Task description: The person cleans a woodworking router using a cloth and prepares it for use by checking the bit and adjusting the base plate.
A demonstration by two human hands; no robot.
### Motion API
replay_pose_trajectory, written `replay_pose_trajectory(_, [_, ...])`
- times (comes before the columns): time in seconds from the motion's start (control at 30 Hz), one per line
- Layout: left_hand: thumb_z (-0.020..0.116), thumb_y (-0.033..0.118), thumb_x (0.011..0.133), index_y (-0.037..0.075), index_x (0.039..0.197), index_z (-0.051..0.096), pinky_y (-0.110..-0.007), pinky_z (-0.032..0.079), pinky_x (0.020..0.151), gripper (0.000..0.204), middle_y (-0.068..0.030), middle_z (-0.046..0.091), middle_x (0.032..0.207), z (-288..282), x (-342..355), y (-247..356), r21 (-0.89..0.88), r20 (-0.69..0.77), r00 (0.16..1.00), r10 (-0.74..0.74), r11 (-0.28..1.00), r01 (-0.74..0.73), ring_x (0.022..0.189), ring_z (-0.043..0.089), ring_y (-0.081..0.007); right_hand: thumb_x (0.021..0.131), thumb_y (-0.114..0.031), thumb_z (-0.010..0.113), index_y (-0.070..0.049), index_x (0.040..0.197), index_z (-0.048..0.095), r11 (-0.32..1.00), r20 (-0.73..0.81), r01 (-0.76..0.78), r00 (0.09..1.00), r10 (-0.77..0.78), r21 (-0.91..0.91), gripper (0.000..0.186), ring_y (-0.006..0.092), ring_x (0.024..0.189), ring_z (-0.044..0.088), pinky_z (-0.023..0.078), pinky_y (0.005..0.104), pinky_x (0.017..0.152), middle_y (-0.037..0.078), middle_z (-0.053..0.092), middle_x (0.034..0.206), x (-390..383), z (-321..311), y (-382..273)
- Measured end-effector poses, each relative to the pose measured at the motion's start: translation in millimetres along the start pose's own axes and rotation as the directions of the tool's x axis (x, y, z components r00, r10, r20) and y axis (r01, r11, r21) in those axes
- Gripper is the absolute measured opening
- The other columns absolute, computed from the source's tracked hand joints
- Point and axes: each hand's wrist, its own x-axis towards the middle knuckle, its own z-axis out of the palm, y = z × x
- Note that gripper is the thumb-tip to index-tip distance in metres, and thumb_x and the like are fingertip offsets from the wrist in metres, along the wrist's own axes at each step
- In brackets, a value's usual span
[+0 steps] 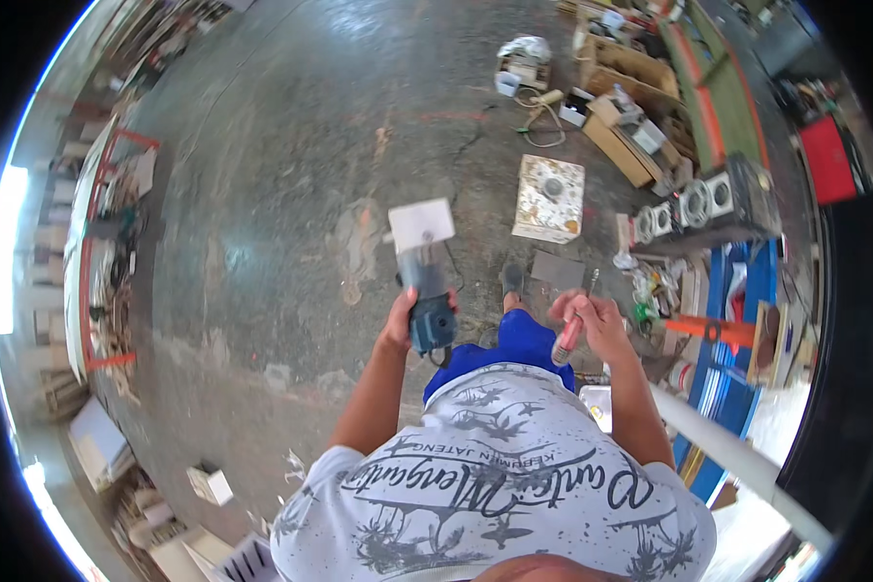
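Centre frame, left hand (401, 318) wrapped around a blue power tool (433, 324), white plate (421, 223) at its upper end!
Right of centre, right hand (599, 326) grips what looks like a red-handled screwdriver (568, 338); best keep the body braced, driver straight.

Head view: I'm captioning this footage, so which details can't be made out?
In the head view:
- Left hand: most fingers, hidden behind the dark teal power tool.
- White square plate on that tool: far side, turned away.
- Slim red-handled tool in the right hand: part of its handle, covered by fingers; metal tip's shape, too small.
- Large black flat object: outer extent, cut off by fisheye rim.
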Motion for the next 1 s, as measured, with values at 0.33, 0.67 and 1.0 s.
replay_pose_trajectory(0.33, [0.054,0.081,0.087,-0.002,0.137,0.052,-0.052,0.055,0.099,0.097,-0.0198,0.063,0.122,83,113,137,-0.367,0.136,0.988,0.071,0.930,-0.016,0.108,0.070,-0.0364,0.105,-0.019,0.055,-0.006,0.145,0.041,0.699,0.113,-0.183,0.983,0.145,0.691,0.045,0.0182,0.066,0.063,0.059,0.0366,0.065,0.010,0.059,0.100,108,-18,-59])
replay_pose_trajectory(0.67, [0.079,0.064,0.077,-0.007,0.131,0.054,-0.044,0.062,0.083,0.092,-0.0209,0.070,0.105,41,175,236,0.164,-0.253,0.957,0.144,0.981,-0.104,0.094,0.074,-0.0350,0.088,-0.007,0.077,-0.001,0.122,0.072,0.783,0.077,0.489,0.862,-0.500,-0.385,0.035,0.0218,0.076,0.072,0.056,0.0312,0.069,0.015,0.075,0.093,271,-86,-272])
replay_pose_trajectory(1.0, [0.085,0.061,0.073,-0.005,0.128,0.056,-0.042,0.061,0.078,0.091,-0.0194,0.069,0.108,22,180,239,0.108,-0.229,0.969,0.097,0.991,-0.074,0.090,0.073,-0.0304,0.083,-0.005,0.079,-0.003,0.119,0.075,0.735,0.211,0.463,0.885,-0.416,-0.496,0.036,0.0273,0.081,0.074,0.058,0.0326,0.072,0.016,0.076,0.096,311,-93,-298])
